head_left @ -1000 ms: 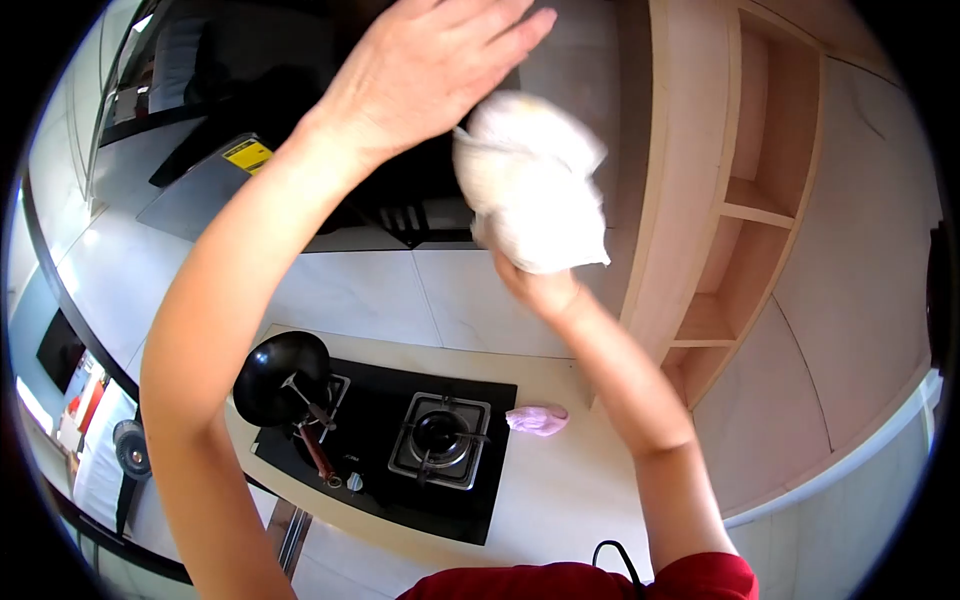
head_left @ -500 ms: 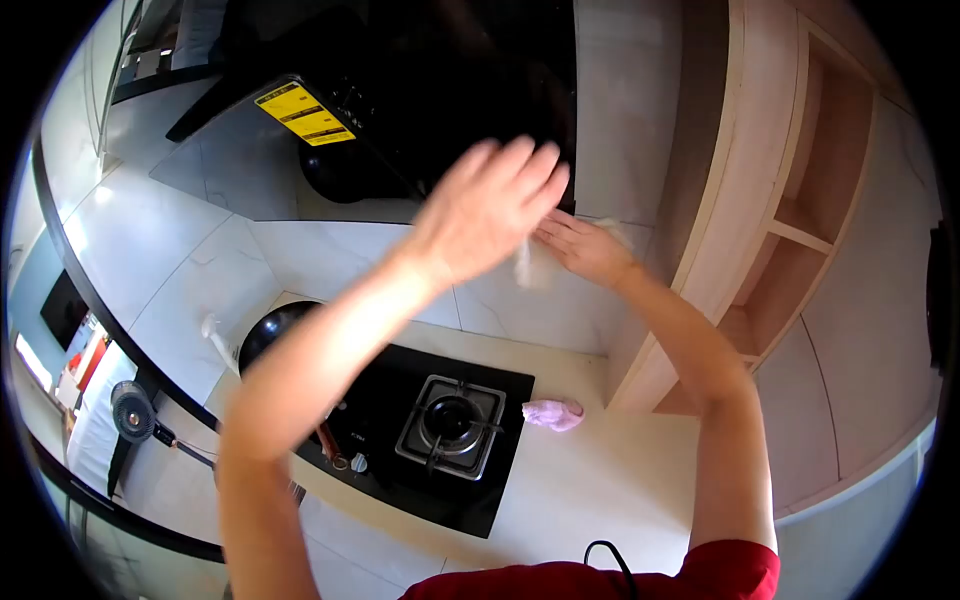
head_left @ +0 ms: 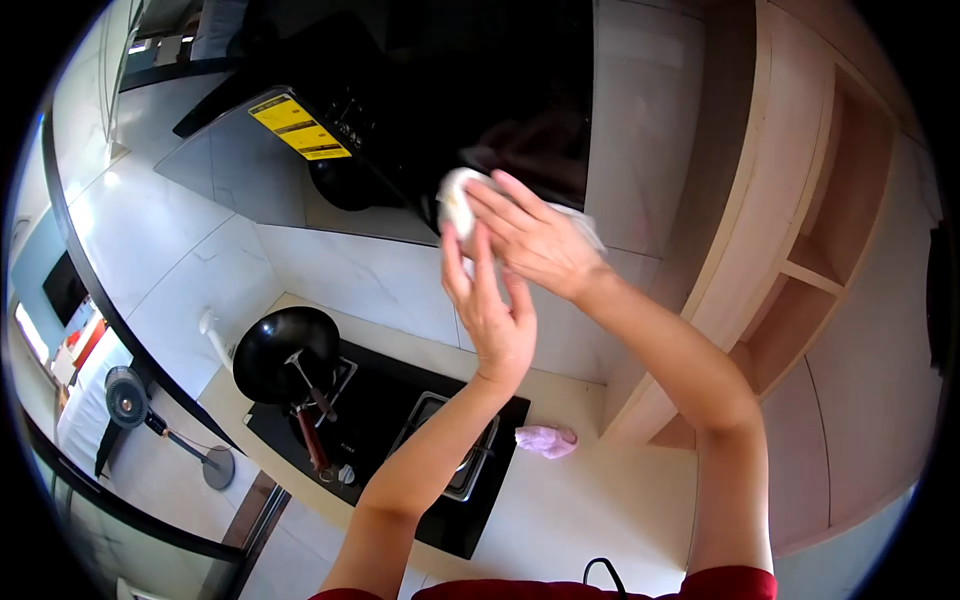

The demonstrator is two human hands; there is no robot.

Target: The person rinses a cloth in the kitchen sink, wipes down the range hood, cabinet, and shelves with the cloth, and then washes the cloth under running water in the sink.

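Note:
A white cloth [head_left: 457, 200] lies against the lower edge of the black range hood [head_left: 480, 90]. My right hand [head_left: 540, 240] presses on the cloth with its fingers stretched out, and part of the cloth shows behind this hand. Just below and to the left, my left hand [head_left: 492, 315] is raised, fingers apart and pointing up, the fingertips at the cloth's lower edge. The hood's tilted panel carries a yellow label [head_left: 300, 127].
Below are a black gas stove [head_left: 375, 410], a black wok [head_left: 287, 355] with a utensil in it, and a pink cloth [head_left: 546, 440] on the counter [head_left: 590, 500]. Wooden shelving [head_left: 740, 200] stands at the right, a fan [head_left: 127, 398] at the far left.
My left hand has dropped from over the hood to below the cloth, its arm now in front of the burner. My right hand has moved left with the cloth, up against the hood.

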